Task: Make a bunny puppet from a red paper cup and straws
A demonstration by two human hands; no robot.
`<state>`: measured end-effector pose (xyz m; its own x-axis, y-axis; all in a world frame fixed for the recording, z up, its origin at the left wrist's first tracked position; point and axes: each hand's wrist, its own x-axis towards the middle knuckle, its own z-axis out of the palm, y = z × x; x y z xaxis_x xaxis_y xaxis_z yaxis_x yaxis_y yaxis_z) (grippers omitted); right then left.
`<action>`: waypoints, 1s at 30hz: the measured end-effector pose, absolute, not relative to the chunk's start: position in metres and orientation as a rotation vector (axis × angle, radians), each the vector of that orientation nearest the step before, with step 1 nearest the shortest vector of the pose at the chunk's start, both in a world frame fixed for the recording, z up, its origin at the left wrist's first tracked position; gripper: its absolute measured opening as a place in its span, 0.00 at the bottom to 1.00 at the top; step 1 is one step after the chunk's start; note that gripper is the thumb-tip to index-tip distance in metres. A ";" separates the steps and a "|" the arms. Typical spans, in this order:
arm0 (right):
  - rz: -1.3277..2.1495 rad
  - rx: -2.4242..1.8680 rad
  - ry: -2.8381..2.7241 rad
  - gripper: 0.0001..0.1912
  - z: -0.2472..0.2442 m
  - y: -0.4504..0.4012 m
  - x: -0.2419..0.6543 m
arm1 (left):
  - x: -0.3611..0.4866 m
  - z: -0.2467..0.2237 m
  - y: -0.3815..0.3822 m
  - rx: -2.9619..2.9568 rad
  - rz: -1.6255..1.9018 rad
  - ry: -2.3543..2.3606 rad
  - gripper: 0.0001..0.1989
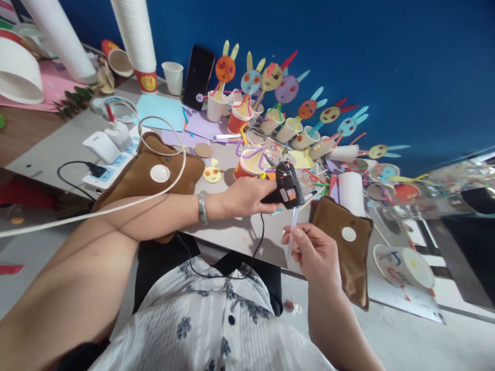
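Note:
My left hand is wrapped round the grip of a black hot glue gun, which has a cord hanging below it. A translucent glue stick sticks out of the gun's rear end, and my right hand pinches that stick between thumb and fingers. Just behind my left hand stands a red and white paper cup with purple pipe cleaners over its rim. A yellow paper face lies on the table to the left of that cup.
Paper cups bearing rabbit faces line the blue wall. Brown hot-water bags lie on both sides. A power strip, a white cable, a phone and a paper bucket are around.

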<state>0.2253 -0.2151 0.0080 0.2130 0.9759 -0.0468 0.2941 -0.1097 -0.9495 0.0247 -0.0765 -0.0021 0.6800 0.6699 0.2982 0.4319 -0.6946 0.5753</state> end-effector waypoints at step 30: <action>1.072 -1.466 -1.081 0.20 -0.007 -0.205 0.213 | 0.026 -0.001 -0.078 2.526 0.618 0.831 0.19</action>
